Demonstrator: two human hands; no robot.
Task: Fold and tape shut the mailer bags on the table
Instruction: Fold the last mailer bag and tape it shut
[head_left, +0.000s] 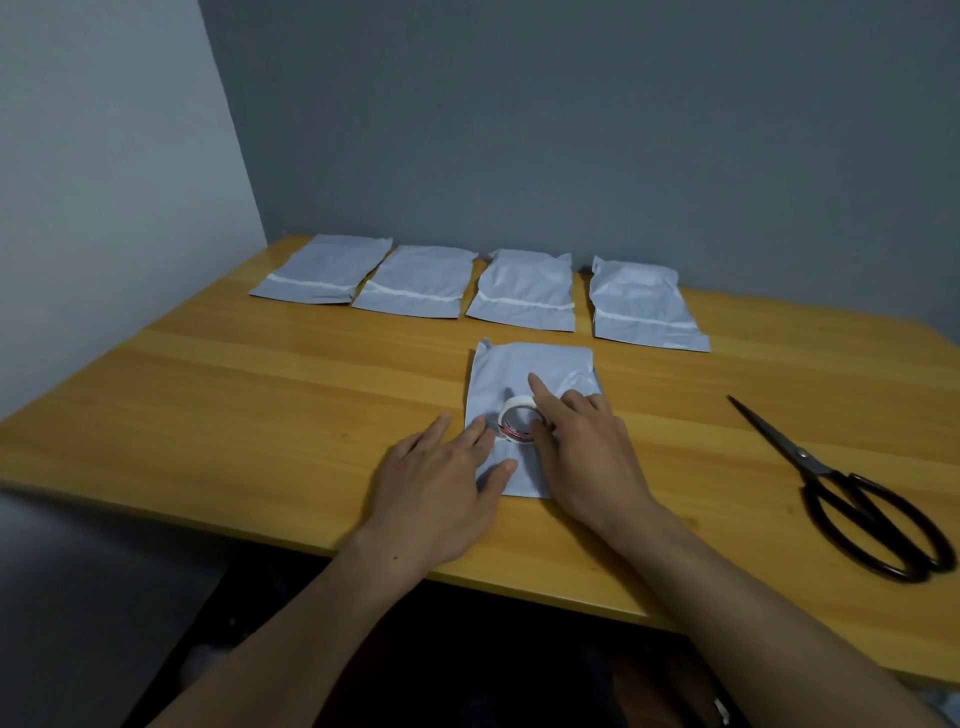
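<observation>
A grey mailer bag (524, 369) lies in front of me near the table's front edge. A white tape roll (514, 423) lies on it. My left hand (441, 478) rests flat with straight fingers on the bag's left part, fingertips beside the roll. My right hand (582, 441) holds the roll between thumb and curled fingers, with the index finger pointing forward over the bag. Several more grey mailer bags lie in a row at the back, from the leftmost bag (322, 270) to the rightmost bag (644, 306), each with a white strip across it.
Black scissors (852, 493) lie shut on the right side of the wooden table (260, 389). Grey walls stand behind and to the left. The table's front edge runs just under my forearms.
</observation>
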